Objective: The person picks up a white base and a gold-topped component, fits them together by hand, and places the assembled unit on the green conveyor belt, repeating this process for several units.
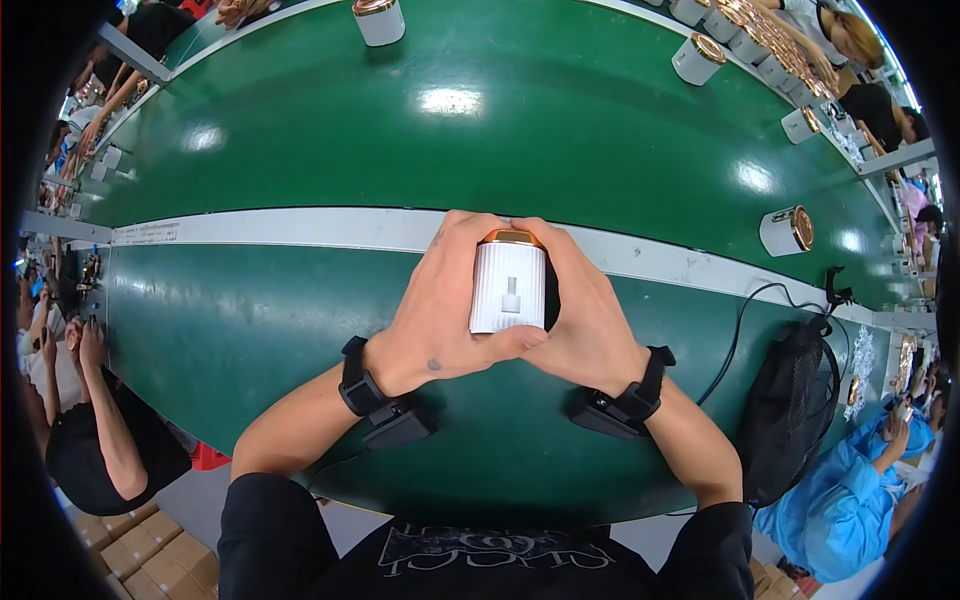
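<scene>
1. In the head view, we see the white ribbed canister (511, 290) in the middle, between the left hand (425, 310) and the right hand (592, 315). It is above the bench (200, 320), close to the pale metal strip (300, 228); we cannot tell if it touches the surface under it.

2. The grip of both hands is closed around this canister. The left palm covers its left side, a thumb lies along its lower edge, and the right hand bends around the other side, leaving a dark gap near the palm. Most fingertips are hidden from us.

3. About the progress, we judge that the copper-coloured top (513, 237) is already on the body, and the grey switch-like inset (511, 296) is in its place. The back and the underside are covered, so we cannot say what remains there.

4. Beyond the strip, similar canisters also have their tops: one at the far side (380, 25), one at upper right (697, 62) and one at right (784, 233). They look equally assembled to us.

5. At the right of the bench are the black mesh bag (790, 410) and a thin black cable (738, 340), both well apart from the hands.
</scene>
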Available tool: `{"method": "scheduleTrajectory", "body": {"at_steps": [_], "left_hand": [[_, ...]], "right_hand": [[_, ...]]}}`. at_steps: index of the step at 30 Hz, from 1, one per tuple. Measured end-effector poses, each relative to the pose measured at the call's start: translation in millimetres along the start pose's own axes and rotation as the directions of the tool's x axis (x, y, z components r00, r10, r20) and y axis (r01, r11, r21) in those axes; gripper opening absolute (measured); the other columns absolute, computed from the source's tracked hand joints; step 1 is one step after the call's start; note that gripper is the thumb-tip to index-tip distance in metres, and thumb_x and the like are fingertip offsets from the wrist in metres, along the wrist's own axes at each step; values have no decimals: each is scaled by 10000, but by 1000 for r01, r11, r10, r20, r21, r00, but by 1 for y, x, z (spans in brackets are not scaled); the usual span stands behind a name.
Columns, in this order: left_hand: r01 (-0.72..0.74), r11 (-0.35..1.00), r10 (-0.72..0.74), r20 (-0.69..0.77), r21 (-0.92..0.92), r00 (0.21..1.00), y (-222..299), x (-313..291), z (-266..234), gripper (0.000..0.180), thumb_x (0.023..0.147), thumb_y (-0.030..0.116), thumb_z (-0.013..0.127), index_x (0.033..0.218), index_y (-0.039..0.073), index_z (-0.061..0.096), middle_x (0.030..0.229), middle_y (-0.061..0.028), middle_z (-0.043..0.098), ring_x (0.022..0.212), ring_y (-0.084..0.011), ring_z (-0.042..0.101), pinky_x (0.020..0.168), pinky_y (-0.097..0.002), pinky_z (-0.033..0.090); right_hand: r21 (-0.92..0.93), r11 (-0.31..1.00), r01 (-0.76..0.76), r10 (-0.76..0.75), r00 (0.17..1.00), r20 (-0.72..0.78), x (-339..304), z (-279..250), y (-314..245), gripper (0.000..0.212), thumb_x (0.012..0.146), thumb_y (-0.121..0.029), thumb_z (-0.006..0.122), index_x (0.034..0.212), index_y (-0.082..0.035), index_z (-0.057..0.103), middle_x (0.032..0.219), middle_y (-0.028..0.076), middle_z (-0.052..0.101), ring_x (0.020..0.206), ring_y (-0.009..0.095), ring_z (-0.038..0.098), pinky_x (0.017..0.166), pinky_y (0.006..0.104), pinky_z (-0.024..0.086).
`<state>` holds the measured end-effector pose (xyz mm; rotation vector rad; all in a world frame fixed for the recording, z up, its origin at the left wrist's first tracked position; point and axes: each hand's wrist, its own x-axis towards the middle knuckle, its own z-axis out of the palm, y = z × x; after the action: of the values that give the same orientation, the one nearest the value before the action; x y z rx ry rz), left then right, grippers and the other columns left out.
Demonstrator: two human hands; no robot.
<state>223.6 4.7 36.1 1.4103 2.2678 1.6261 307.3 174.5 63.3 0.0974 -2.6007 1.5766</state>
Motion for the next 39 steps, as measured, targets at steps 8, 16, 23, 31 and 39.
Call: {"method": "scheduleTrajectory", "body": {"at_steps": [8,16,23,31,39], "left_hand": [[30,999,-31,-31,-27,999,0,3,-7,832,756,515,812,1302,-6,463,1145,-190,552,982,-346,568,826,-420,499],[60,998,-60,8,30,998,-1,2,-19,730,806,515,750,1250,-12,510,1092,-175,570,899,-293,573,791,-395,490],[249,911,-257,19,-329,966,-12,5,-21,674,851,495,717,1243,-13,512,1127,-138,583,975,-222,581,838,-383,488],[366,489,-533,60,-792,844,-7,17,-20,476,919,227,732,1279,68,463,1273,-103,531,1203,-207,532,980,-381,469],[177,984,-178,-334,-33,926,-50,9,-61,546,811,23,799,1207,97,431,1354,-151,494,1247,-274,536,1035,-403,462]], "right_hand": [[392,920,16,-37,998,47,-2,-2,14,952,698,-81,828,1516,-25,344,1452,170,506,1352,300,518,1131,427,408],[394,919,-19,-7,998,64,-2,-1,10,959,677,-100,908,1482,8,397,1403,182,565,1326,298,554,1146,415,430],[510,853,-113,57,991,123,2,-1,4,974,767,-37,838,1560,10,274,1525,172,440,1399,286,467,1192,449,343],[701,682,-208,132,978,161,3,-2,9,769,904,-23,698,1553,10,286,1541,178,416,1377,305,492,1139,433,413],[519,817,-254,157,962,224,-1,6,12,522,979,-4,566,1477,2,407,1398,176,547,1182,262,627,952,370,534]]}}
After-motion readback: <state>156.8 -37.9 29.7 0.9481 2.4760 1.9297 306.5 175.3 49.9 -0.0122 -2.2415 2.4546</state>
